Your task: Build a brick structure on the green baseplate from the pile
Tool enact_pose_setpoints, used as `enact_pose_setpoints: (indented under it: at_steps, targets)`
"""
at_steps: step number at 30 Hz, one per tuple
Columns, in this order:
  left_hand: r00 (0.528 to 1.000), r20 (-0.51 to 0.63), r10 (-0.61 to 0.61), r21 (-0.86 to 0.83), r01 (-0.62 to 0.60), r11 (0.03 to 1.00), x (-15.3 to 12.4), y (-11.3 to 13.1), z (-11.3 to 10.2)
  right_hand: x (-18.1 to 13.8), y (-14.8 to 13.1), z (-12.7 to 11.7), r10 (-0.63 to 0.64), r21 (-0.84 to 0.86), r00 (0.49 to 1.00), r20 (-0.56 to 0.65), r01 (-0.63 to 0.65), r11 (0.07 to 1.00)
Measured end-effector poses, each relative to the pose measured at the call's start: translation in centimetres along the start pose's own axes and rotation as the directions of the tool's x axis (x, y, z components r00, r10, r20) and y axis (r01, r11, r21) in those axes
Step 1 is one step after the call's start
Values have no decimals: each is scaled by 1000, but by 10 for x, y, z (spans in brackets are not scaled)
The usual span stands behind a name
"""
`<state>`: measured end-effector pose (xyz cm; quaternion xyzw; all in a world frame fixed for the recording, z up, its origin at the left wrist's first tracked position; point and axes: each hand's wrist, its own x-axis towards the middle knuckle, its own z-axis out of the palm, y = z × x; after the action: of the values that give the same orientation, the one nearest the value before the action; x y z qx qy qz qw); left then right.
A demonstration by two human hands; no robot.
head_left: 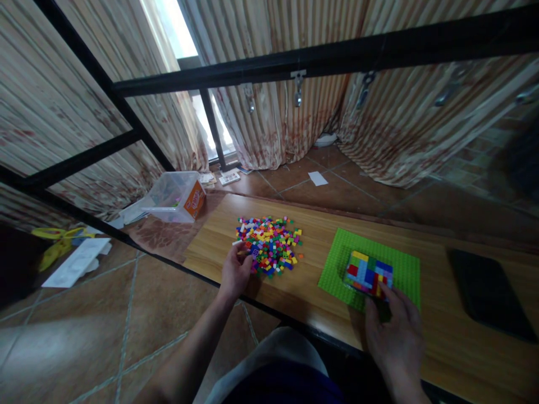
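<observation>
Your left hand (236,272) is half-curled at the brick pile's (272,244) eight o'clock edge; can't tell if it pinches anything. Your right hand (396,325), part-curled, touches the brick panel's (366,272) five o'clock edge, grip unclear. Panel's over the green baseplate (337,247), pile's four o'clock.

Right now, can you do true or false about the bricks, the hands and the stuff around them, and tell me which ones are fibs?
1. The left hand is at the edge of the brick pile. True.
2. The right hand touches the joined bricks. True.
3. The green board is left of the pile. False: it is on the right.
4. The clear box sits on the table. False: it is off the table.
</observation>
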<state>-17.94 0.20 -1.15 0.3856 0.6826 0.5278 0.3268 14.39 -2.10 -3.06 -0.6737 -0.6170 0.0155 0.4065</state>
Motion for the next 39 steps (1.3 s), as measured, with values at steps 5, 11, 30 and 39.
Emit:
enact_pose_setpoints:
  at_steps: [5, 11, 30, 39]
  targets:
    - [995, -92, 46, 262, -21, 965, 11, 2, -6, 1, -2, -1, 21, 3, 1000, 20, -21, 1000]
    - [984, -5, 180, 603, -140, 786, 28, 11, -8, 0, 0, 0, 16, 7, 1000, 0, -16, 1000]
    - [987, 9, 163, 550, -141, 823, 30, 10, -11, 0, 0, 1, 10, -7, 1000, -5, -10, 1000]
    - [977, 19, 214, 523, -192, 830, 33, 5, -12, -1, -1, 2, 26, 5, 1000, -6, -26, 1000]
